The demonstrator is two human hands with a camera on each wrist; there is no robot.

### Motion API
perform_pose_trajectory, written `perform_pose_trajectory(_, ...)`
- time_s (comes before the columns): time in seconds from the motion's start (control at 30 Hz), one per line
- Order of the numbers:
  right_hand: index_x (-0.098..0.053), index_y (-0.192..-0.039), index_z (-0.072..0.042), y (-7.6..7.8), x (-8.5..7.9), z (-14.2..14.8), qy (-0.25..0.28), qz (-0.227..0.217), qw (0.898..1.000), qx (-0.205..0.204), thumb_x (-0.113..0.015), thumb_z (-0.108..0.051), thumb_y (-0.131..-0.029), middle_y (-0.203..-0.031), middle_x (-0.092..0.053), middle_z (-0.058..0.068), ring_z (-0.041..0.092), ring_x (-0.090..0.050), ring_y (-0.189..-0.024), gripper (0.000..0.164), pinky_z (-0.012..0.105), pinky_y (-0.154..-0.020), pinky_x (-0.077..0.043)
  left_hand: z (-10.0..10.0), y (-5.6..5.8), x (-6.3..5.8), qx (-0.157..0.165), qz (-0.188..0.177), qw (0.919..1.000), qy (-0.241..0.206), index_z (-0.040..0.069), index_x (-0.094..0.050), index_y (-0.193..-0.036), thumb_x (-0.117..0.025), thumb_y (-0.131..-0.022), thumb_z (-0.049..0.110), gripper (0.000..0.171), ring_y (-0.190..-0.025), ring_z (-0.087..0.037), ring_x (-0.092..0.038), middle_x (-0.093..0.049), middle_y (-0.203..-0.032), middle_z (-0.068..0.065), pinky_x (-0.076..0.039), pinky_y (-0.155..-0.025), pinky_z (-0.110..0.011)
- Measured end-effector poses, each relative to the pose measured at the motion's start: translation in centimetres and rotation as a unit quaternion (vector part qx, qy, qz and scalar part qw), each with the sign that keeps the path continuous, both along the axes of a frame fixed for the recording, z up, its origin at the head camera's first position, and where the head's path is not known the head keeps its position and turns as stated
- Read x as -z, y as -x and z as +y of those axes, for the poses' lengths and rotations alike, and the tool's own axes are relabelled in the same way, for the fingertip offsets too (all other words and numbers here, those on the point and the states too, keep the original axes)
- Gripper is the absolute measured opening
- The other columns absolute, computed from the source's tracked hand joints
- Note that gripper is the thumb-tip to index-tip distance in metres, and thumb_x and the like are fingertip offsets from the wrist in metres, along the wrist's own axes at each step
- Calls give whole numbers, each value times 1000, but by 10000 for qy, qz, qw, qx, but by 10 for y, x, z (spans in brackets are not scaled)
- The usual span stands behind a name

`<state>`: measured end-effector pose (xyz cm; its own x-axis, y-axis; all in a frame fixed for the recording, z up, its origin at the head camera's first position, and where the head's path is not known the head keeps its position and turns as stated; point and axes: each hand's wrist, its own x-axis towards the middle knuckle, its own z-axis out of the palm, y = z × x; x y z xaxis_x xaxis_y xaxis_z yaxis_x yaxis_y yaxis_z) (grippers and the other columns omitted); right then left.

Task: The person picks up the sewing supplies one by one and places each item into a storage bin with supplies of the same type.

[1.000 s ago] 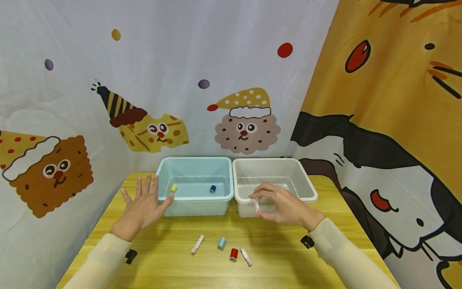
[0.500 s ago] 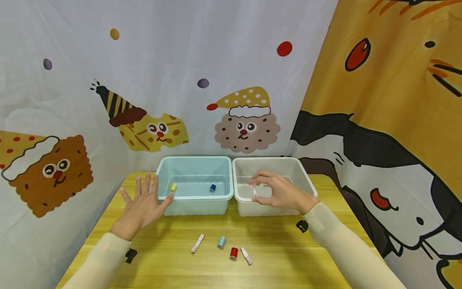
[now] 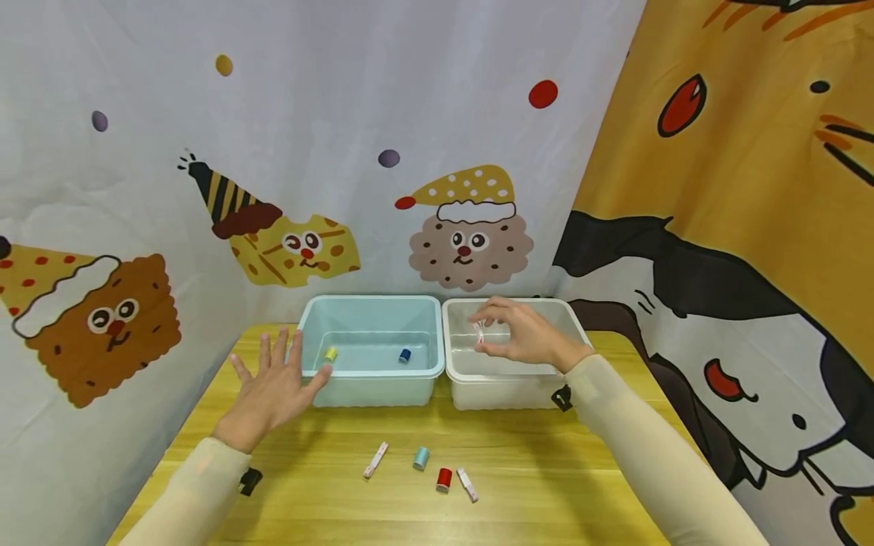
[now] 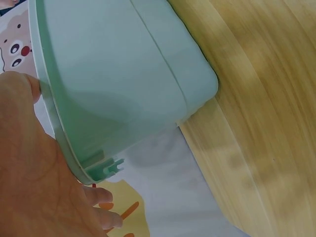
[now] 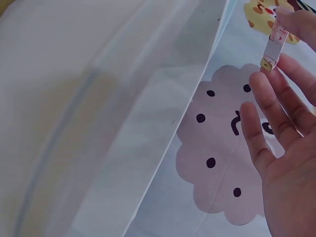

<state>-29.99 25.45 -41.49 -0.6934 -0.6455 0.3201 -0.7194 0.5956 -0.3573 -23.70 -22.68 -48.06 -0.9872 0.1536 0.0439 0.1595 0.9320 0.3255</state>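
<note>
My right hand (image 3: 526, 331) pinches a folded tape measure (image 3: 480, 332) between thumb and fingers, above the white bin (image 3: 508, 378). In the right wrist view the tape measure (image 5: 275, 43) shows red markings and a metal end, with the other fingers spread below it. My left hand (image 3: 276, 390) is spread, fingers straight, at the left front corner of the light blue bin (image 3: 375, 390). Against that bin's rim (image 4: 53, 111), the left wrist view shows the hand close by; whether it presses on it I cannot tell. A yellow spool (image 3: 331, 354) and a dark blue spool (image 3: 405, 356) lie inside the blue bin.
On the wooden table (image 3: 328, 508), in front of the bins, lie a pale strip like a folded tape measure (image 3: 375, 459), a light blue thread spool (image 3: 420, 458), a red spool (image 3: 444, 479) and another pale strip (image 3: 467, 484). A printed curtain (image 3: 314, 114) hangs behind.
My right hand has moved up and forward with the tape measure, from the white bin's front rim to above its inside. The left hand has stayed in place.
</note>
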Motion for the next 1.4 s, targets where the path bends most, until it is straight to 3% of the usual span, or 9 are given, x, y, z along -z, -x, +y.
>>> perform_pose_trajectory(0.2, -83, -142, -10, 14, -2, -2, -99, 19, 9999, 91, -96, -25, -99, -136, -82, 7, 25, -79, -114, 47, 51, -102, -67, 0, 1, 1, -19, -36, 10000, -14, -2, -9, -186, -36, -115, 84, 115, -175, -70, 7, 3, -192, -37, 19, -121, -101)
perform_pose_trajectory(0.43, -83, -141, -8, 28, -5, -6, -122, -135, 9998, 38, -95, -24, -100, -134, -81, 10, 35, -80, -115, 46, 56, -102, -67, 2, 0, 0, -34, -28, 10000, -10, -3, -11, -186, -36, -115, 84, 114, -176, -69, 6, 2, -192, -37, 18, -122, -101)
perform_pose_trajectory(1.03, -84, -138, -6, 65, -4, -19, -411, -258, 9985, 266, -97, -21, -98, -129, -81, 12, 29, -79, -111, 45, 54, -102, -67, 2, 0, 0, -77, -70, 9999, -3, -2, -11, -186, -35, -115, 84, 114, -177, -67, 6, 3, -193, -35, 21, -123, -99)
perform_pose_trajectory(1.4, -83, -140, -5, 73, -2, -24, -576, -284, 9975, 285, -97, -25, -98, -127, -81, 11, 29, -79, -111, 49, 50, -101, -67, 3, -1, -2, -73, -86, 9999, -41, -2, -10, -186, -35, -116, 83, 113, -178, -66, 6, 2, -193, -34, 21, -124, -98)
